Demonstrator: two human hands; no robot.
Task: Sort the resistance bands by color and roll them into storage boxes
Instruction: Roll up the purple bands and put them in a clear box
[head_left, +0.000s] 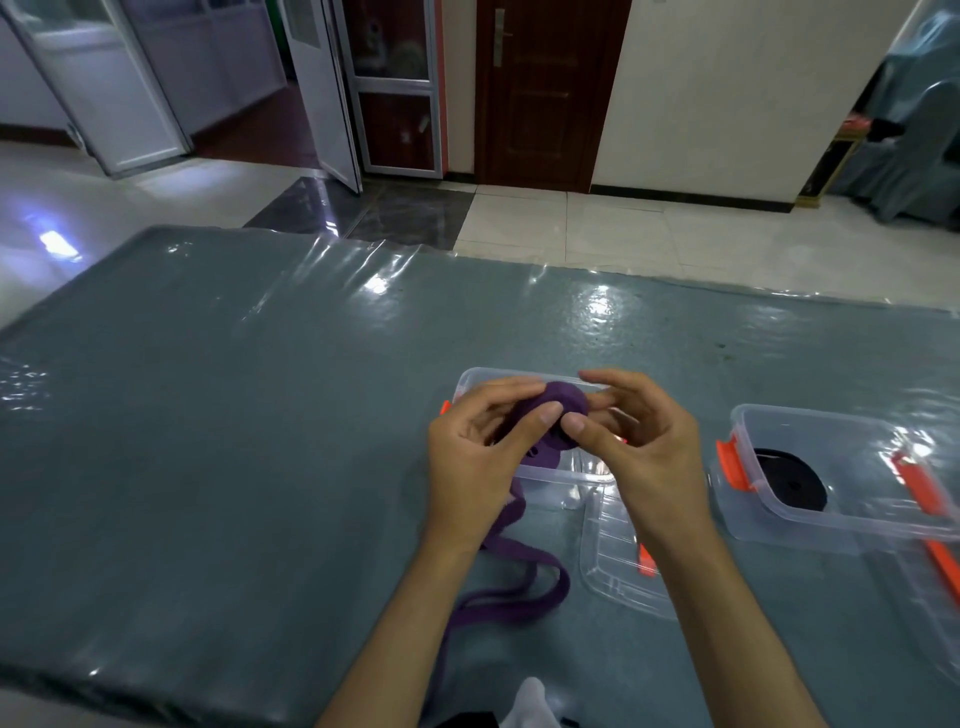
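A: Where is the purple resistance band (563, 410)?

B: Its wound part is a flat coil held up between both hands, above the open clear storage box (550, 480) in the middle of the worktop (234, 415); the loose tail (511, 597) drops past the left wrist, loops on the worktop near the front edge and runs off toward the person.

A: And the hands themselves?

B: The left hand (478, 457) grips the coil, thumb pressed on its near face and fingers curled behind it; the right hand (644, 441) pinches the coil's right side with its thumb tip on the near face, the index finger arched over the top, the other fingers curled behind.

A: What is in that middle box?

B: I cannot tell; the hands and coil cover most of it; an orange clip (444, 407) shows at its left end.

A: Anything else close by?

B: A clear lid (615, 566) with an orange latch (647, 564) lies flat just in front of the box, partly under the right forearm; to the right, apart from the first box, stands a second clear storage box (841, 525) with an orange clip on its left wall, and a rolled black band (792, 480) lies inside it; a second lid (919, 592) with a long orange latch leans at that box's right side.

A: And the worktop?

B: Grey-green, under a shiny clear plastic sheet; beyond it lie pale floor tiles and a dark brown wooden door (545, 93).
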